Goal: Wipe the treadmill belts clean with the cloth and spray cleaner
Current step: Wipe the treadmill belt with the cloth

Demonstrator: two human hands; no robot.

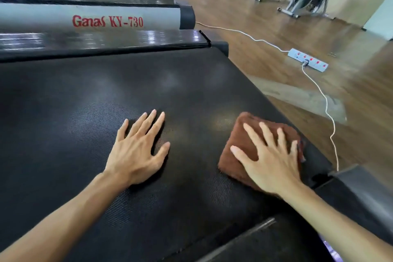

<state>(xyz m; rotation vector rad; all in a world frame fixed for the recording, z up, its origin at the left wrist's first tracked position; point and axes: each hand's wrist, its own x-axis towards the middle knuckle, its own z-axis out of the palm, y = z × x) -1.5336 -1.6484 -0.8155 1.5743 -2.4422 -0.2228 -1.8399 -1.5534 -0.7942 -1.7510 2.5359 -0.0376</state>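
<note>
1. The wiping step looks to be in hand: the right hand (270,161), fingers spread flat, presses the brown cloth (240,149) onto the treadmill belt (85,112) at lower right of the frame.
2. The left hand (138,151) rests flat on the belt at centre, holding nothing.
3. Next, probably slide the cloth across unwiped belt; no spray cleaner is visible.
</note>
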